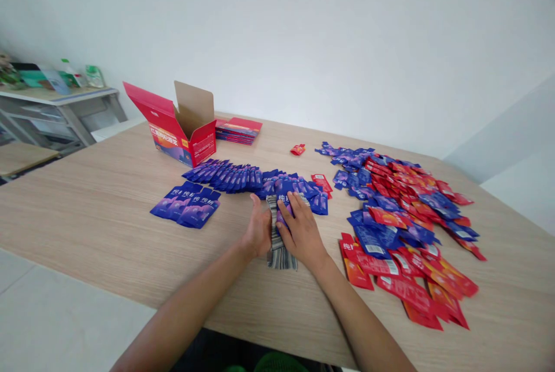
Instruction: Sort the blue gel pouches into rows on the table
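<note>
My left hand (257, 231) and my right hand (300, 232) press from both sides on a stack of purple sachets (277, 245) that stands on edge on the wooden table (87, 216). The stack's striped edges face me. Just beyond the hands, a long overlapping row of purple sachets (243, 178) lies flat on the table. A small fan of three purple sachets (187, 205) lies to the left of my left hand.
A loose heap of red and purple sachets (403, 216) covers the table's right side. An open red carton (182, 129) stands at the back left, with flat red boxes (238, 129) behind it. One red sachet (298, 149) lies alone. A shelf unit (56, 106) stands far left.
</note>
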Available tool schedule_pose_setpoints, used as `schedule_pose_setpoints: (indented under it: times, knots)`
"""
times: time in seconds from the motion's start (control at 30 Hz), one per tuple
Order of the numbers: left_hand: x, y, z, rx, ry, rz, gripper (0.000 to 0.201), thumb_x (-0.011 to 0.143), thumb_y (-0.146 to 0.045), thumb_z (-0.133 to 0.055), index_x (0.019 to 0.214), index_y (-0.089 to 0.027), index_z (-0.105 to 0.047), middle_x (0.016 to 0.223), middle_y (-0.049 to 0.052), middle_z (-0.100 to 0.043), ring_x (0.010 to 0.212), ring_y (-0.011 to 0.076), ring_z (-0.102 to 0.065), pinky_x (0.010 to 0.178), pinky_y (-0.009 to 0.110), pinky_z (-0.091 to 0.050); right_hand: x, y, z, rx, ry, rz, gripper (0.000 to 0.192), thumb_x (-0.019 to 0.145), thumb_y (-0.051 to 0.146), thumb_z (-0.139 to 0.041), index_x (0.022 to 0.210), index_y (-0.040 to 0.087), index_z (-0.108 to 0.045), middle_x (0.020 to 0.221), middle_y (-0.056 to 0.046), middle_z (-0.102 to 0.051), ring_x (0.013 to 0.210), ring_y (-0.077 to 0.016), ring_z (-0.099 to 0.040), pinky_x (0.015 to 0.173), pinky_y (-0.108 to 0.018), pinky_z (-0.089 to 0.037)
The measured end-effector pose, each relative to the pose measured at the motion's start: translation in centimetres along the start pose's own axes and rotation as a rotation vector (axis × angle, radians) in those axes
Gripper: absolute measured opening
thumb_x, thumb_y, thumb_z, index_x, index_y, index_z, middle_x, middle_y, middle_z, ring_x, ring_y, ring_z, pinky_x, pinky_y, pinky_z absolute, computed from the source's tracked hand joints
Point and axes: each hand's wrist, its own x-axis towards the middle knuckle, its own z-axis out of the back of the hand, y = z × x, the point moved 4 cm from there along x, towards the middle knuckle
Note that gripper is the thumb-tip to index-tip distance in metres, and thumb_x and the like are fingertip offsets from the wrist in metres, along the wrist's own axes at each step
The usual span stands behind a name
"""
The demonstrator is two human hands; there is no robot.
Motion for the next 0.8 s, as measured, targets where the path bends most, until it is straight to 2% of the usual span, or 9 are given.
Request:
schedule_pose_setpoints:
  times: [0.17,0.33,0.47,0.67,0.8]
  knots:
    - [0.2,-0.9,0.6,-0.023,0.004,-0.027,0.101,0.082,-0.088,-0.022,0.148,-0.017,-0.048,0.139,0.016,-0.063,0.127,0.0362,-0.059,0.113,0.054,-0.038,0.1,0.4,0.1,0.077,0.028,0.05,0.049,0.1,0.027,-0.051,0.147,0.016,-0.047,0.16,-0.021,-0.033,0.153,-0.0358,-0.023,0.115,-0.062,-0.039]
    - [0.1,-2.4,0.6,-0.025,-0.07,-0.051,0.104,0.081,-0.09,-0.019,0.141,-0.014,-0.055,0.132,0.019,-0.067,0.123,0.0373,-0.062,0.109,0.053,-0.043,0.0,0.8,-0.1,0.142,0.067,0.092,0.048,0.099,0.025,-0.053,0.146,0.015,-0.048,0.161,-0.021,-0.03,0.153,-0.0352,-0.024,0.115,-0.061,-0.04]
    - [0.0,-3.0,0.6,-0.03,-0.073,-0.077,0.107,0.079,-0.091,-0.017,0.138,-0.012,-0.059,0.13,0.02,-0.068,0.122,0.038,-0.062,0.108,0.054,-0.043,-0.2,1.0,-0.1,0.163,0.086,0.123,0.048,0.098,0.022,-0.054,0.145,0.016,-0.049,0.163,-0.021,-0.028,0.152,-0.0346,-0.025,0.116,-0.06,-0.04]
    - [0.2,-2.7,1.0,-0.011,-0.111,-0.096,0.105,0.08,-0.09,-0.019,0.139,-0.013,-0.058,0.131,0.018,-0.067,0.123,0.0366,-0.062,0.112,0.052,-0.04,-0.4,1.5,-0.6,0.173,0.029,0.07,0.055,0.097,0.015,-0.05,0.151,0.021,-0.042,0.164,-0.018,-0.026,0.152,-0.0335,-0.026,0.115,-0.061,-0.041]
    - [0.1,-2.6,0.6,0.003,-0.126,-0.071,0.102,0.083,-0.087,-0.015,0.141,-0.013,-0.056,0.132,0.018,-0.067,0.123,0.0348,-0.062,0.114,0.049,-0.038,-0.6,2.1,-1.3,0.115,-0.014,0.031,0.053,0.096,0.01,-0.048,0.149,0.017,-0.044,0.164,-0.02,-0.024,0.154,-0.0343,-0.019,0.116,-0.061,-0.039]
